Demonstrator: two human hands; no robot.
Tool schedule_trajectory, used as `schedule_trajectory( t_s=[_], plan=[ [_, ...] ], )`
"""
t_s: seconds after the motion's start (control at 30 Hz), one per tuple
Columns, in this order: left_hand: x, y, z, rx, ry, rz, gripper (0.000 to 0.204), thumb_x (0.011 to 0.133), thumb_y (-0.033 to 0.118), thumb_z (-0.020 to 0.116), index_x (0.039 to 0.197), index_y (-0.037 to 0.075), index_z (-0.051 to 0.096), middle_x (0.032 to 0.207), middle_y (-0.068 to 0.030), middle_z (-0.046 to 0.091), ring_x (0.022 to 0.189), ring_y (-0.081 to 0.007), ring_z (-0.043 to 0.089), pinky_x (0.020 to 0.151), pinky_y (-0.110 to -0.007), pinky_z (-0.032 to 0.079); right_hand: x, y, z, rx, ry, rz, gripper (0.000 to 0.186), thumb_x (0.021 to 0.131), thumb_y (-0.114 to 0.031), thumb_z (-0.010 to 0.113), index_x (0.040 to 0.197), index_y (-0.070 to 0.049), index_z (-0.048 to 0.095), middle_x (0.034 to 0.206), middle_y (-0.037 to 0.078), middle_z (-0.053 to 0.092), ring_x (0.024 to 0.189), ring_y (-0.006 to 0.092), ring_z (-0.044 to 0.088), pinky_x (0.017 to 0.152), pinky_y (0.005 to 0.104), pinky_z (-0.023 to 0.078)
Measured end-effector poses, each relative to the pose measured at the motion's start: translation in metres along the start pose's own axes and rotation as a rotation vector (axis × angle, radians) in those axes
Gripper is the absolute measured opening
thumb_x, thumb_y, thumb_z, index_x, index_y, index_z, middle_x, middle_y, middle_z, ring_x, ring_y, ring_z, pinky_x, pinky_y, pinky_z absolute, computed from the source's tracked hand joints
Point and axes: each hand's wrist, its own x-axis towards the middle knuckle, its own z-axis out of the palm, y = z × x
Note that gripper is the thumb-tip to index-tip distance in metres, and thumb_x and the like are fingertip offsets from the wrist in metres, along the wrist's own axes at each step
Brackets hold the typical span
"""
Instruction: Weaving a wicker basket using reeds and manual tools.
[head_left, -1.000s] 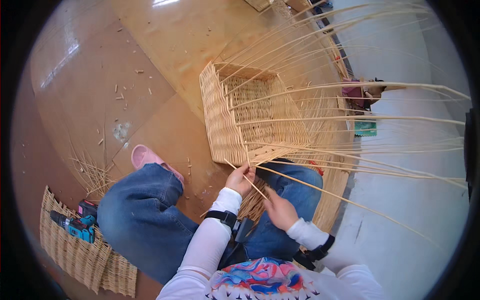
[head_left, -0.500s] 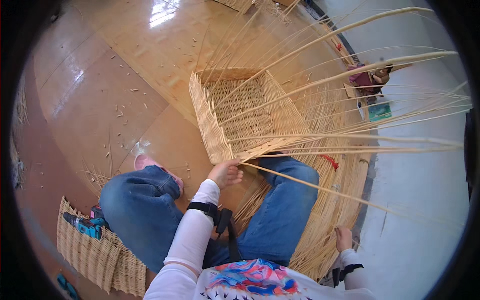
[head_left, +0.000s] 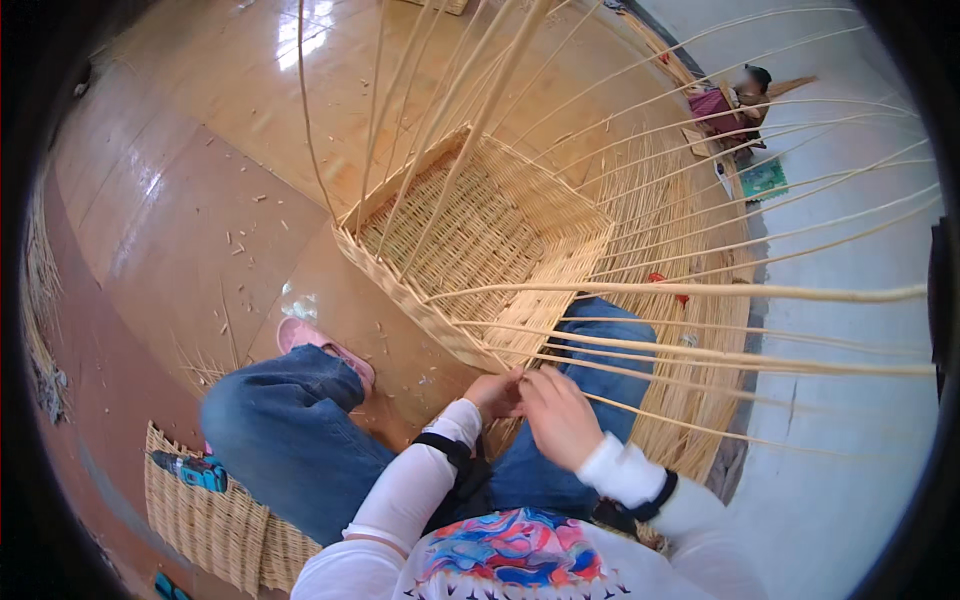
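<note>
A rectangular wicker basket [head_left: 470, 230] rests tilted across my lap area, with long wicker rods [head_left: 700, 290] fanning out from its rim. My left hand [head_left: 493, 398] is closed at the basket's near corner, gripping the wicker there. Beside it, my right hand [head_left: 562, 415] is closed with its fingertips touching the same corner, where a thin rod runs out to the right under the fingers. Exactly what the fingertips pinch is partly hidden behind both hands.
Bundles of loose rods [head_left: 665, 210] lie on the floor to the right. A blue cordless drill [head_left: 198, 470] sits on woven panels [head_left: 200, 525] at lower left. Cut rod bits are scattered on the tiled floor [head_left: 190, 220]. Another person [head_left: 735, 108] sits at the far right.
My right hand has come from the lower right to the basket's near corner, beside my left hand. The basket has turned and shifted nearer, and its rods have swung with it.
</note>
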Motion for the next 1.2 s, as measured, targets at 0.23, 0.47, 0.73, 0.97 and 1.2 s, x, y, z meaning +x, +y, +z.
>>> schedule_trajectory(
  t_s=[0.23,0.47,0.73,0.97,1.2],
  plan=[
    [0.015,-0.007,0.023,-0.266,0.023,-0.037,0.031,0.102,0.035,0.043,0.11,0.011,0.06,0.103,-0.0066,0.066,0.094,-0.0231,0.064,0.084,-0.04,0.054,0.036,0.032,0.052,-0.098,-0.58,0.296,0.016,0.074,-0.014,0.064,0.084,-0.004,0.072,0.085,0.018,0.07,0.082,0.0328,0.069,0.071,0.0426,0.054],
    [0.025,-0.017,0.043,-0.684,-0.071,0.108,0.035,0.1,0.021,0.035,0.116,0.001,0.058,0.116,-0.0192,0.064,0.106,-0.0323,0.061,0.097,-0.046,0.048,0.033,0.03,0.064,-0.105,-0.589,0.407,0.023,0.084,-0.016,0.051,0.089,-0.004,0.069,0.088,0.02,0.07,0.083,0.0346,0.069,0.071,0.0427,0.054],
    [0.017,-0.011,0.047,-0.556,0.226,0.208,0.034,0.095,0.014,0.033,0.113,0.001,0.059,0.112,-0.0189,0.064,0.103,-0.0335,0.061,0.092,-0.046,0.05,0.018,0.04,0.091,0.113,-0.51,0.523,0.025,0.09,-0.016,0.045,0.095,-0.007,0.067,0.094,0.018,0.069,0.088,0.0326,0.067,0.075,0.0412,0.053],
    [0.013,-0.009,0.044,-0.506,0.294,0.188,0.034,0.095,0.016,0.037,0.112,-0.002,0.059,0.11,-0.0215,0.064,0.1,-0.0346,0.063,0.089,-0.045,0.052,0.024,0.035,0.09,0.247,-0.374,0.669,0.026,0.085,-0.024,0.054,0.082,-0.008,0.074,0.084,0.017,0.071,0.078,0.0324,0.071,0.062,0.0434,0.056],
    [0.018,-0.017,0.025,-0.327,0.106,0.322,0.033,0.096,0.021,0.043,0.111,-0.004,0.058,0.105,-0.0215,0.066,0.095,-0.0329,0.065,0.087,-0.046,0.054,0.011,0.044,0.057,0.206,-0.353,0.125,0.023,0.089,-0.016,0.052,0.094,-0.001,0.069,0.097,0.021,0.067,0.093,0.032,0.066,0.073,0.0419,0.054]
  ],
)
